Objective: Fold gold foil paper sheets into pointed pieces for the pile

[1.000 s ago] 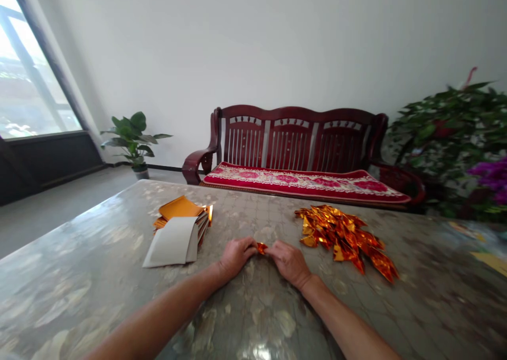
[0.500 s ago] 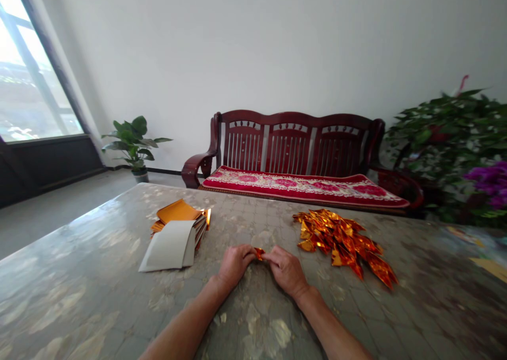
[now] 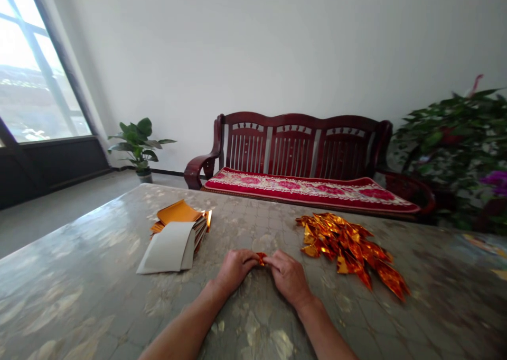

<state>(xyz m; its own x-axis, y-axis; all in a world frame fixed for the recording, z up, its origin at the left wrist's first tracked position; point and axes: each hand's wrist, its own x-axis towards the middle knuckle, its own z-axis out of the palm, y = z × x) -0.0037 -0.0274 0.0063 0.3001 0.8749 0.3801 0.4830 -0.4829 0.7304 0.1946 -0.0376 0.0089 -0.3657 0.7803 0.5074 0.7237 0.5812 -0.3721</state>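
Between my hands, just over the patterned table (image 3: pixel 106 296), is a small piece of folded orange foil paper (image 3: pixel 261 259). My left hand (image 3: pixel 236 269) pinches its left side, fingers closed. On the other side, the fingers of my right hand (image 3: pixel 289 276) are closed on it too, and most of the piece is hidden by fingers. A heap of folded orange foil pieces (image 3: pixel 348 246) lies to the right of my right hand. Left of my hands rests a stack of paper sheets, with an orange sheet (image 3: pixel 178 212) and pale grey sheets (image 3: pixel 166 248) on top.
Beyond the table's far edge stands a dark red wooden bench (image 3: pixel 293 143) with a red floral cover (image 3: pixel 309 188). A potted plant (image 3: pixel 138 146) is on the floor at the left, and leafy plants (image 3: pixel 455 143) fill the right. Some plastic packaging (image 3: pixel 487 245) lies at the table's right.
The view has shifted slightly. Both hands keep their hold on the foil paper near the same spot, with only slight finger movement. The heap and the stack lie as before.
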